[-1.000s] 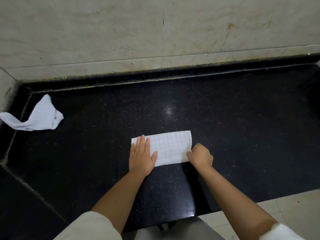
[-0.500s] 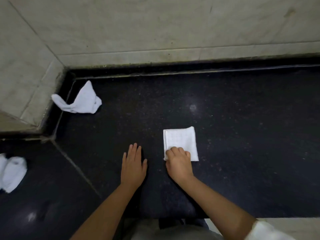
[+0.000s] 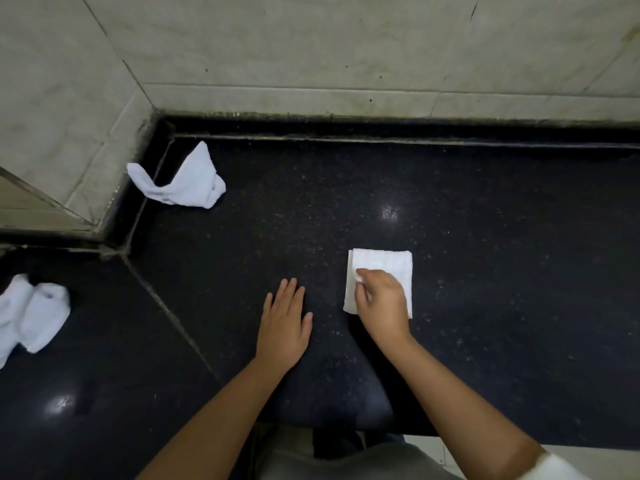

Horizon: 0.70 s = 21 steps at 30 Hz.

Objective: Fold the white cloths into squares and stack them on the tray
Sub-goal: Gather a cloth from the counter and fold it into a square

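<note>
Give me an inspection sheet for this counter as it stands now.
Surface: black speckled counter, glossy, seam at left.
Job's things: folded cloth, square, flat; crumpled cloth at back corner; another crumpled cloth at left edge. No tray in view.
Clutter: nothing seen.
Grippers: left hand flat on the counter, empty; right hand on the folded cloth, fingers curled at its left edge.
Cables: nothing seen.
Surroundings: tiled wall behind.

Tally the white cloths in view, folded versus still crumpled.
Folded: 1, the square under the right hand.
Crumpled: 2, the corner cloth and the left-edge cloth.
Total: 3. No tray in view.
</note>
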### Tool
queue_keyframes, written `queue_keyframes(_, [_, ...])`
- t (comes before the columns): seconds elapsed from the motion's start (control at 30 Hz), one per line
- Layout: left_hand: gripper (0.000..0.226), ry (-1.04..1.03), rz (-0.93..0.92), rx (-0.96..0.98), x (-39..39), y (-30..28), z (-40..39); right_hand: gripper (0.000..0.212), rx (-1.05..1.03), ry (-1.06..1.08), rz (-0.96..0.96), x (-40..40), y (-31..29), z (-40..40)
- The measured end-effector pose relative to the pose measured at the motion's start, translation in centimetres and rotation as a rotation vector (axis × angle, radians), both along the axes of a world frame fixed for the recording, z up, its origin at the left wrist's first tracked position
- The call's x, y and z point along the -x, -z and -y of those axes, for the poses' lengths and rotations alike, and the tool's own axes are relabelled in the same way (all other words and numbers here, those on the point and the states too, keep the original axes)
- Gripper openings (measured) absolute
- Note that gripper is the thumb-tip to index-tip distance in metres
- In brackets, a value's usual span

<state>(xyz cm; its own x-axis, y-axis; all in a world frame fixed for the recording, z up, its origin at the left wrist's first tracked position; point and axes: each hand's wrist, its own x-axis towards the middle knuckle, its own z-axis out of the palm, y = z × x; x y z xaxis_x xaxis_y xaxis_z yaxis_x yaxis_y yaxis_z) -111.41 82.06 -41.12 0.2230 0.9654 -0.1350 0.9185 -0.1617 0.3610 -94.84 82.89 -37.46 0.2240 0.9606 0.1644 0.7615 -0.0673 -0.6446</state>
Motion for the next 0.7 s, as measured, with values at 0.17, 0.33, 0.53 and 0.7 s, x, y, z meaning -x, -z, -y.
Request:
queue_keyframes(0.17, [0.083, 0.030, 0.007, 0.002, 0.9, 0.1, 0.5, 0.020, 0.139, -0.227, 0.245, 0.6, 2.7, 1.9])
queue_keyframes(0.33, [0.056, 0.062, 0.019, -0.019, 0.9, 0.5, 1.0, 0.037, 0.098, -0.404, 0.324, -1.2, 2.9, 2.9])
queue_keyframes(0.53, [0.036, 0.358, 0.190, -0.245, -3.1, 0.2, 0.0, 0.029, 0.103, -0.266, 0.533, -6.0, 1.4, 4.6])
queue_keyframes(0.7, [0.027, 0.507, 0.095, -0.210, -6.6, 0.2, -0.5, 0.042, 0.318, -0.284, 0.542, -6.7, 1.9, 4.1])
